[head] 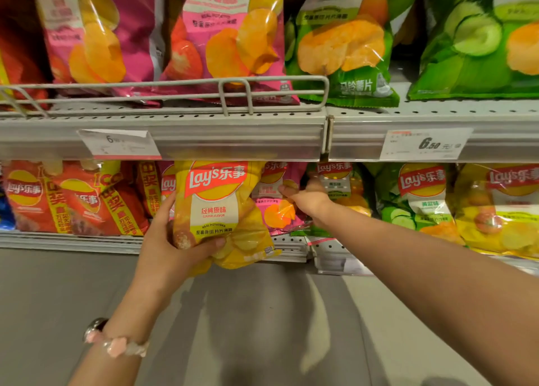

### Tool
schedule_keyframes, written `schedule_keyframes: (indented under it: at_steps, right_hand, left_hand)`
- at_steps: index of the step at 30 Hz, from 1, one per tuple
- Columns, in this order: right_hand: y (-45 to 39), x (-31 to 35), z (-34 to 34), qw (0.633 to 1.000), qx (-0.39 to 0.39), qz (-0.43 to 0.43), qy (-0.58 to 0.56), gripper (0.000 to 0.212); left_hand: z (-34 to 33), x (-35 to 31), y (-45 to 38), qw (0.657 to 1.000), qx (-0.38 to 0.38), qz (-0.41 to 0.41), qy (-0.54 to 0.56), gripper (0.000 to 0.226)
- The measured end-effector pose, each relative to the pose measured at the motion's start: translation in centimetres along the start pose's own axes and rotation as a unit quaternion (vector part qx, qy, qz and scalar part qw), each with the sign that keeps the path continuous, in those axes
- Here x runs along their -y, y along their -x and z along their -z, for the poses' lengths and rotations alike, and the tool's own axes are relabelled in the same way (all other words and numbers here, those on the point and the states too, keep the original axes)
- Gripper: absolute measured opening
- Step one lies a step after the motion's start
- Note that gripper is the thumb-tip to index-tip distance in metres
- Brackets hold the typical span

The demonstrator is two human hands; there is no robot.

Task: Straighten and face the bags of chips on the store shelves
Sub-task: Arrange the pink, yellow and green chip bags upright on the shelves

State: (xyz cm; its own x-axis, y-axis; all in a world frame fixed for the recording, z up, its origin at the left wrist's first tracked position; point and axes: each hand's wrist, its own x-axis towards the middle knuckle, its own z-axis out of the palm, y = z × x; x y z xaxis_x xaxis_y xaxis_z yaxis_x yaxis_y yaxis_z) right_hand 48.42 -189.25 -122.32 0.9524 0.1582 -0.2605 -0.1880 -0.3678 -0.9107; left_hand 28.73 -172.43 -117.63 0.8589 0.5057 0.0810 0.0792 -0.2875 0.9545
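A yellow Lay's chip bag [217, 208] stands upright in front of the lower shelf, label facing me. My left hand [169, 240] grips its lower left corner, thumb across the front. My right hand [306, 197] reaches into the lower shelf between a pink bag [277, 210] and a green bag [339, 181]; its fingers touch the pink bag, and I cannot tell whether they grip it. Red bags [78, 202] lean to the left on the same shelf.
The upper shelf carries pink bags [227, 36] behind a wire fence [236, 92] and green bags [344, 44] to the right. Price tags [423, 144] hang on the shelf rail. More green [414, 199] and yellow bags [501, 210] stand at lower right. Grey floor lies below.
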Motion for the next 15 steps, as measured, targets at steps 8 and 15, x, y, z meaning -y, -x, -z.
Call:
schedule_keyframes:
  at_steps: [8, 15]
  right_hand:
    - [7.0, 2.8, 5.3, 0.99, 0.072, 0.077, -0.097, 0.053]
    - [10.1, 1.0, 9.5, 0.978, 0.154, 0.024, -0.137, 0.098]
  left_hand:
    - [-4.5, -0.8, 1.6, 0.999, 0.03, -0.017, 0.012, 0.099]
    - [-11.5, -3.6, 4.5, 0.996, 0.083, -0.024, 0.0, 0.101]
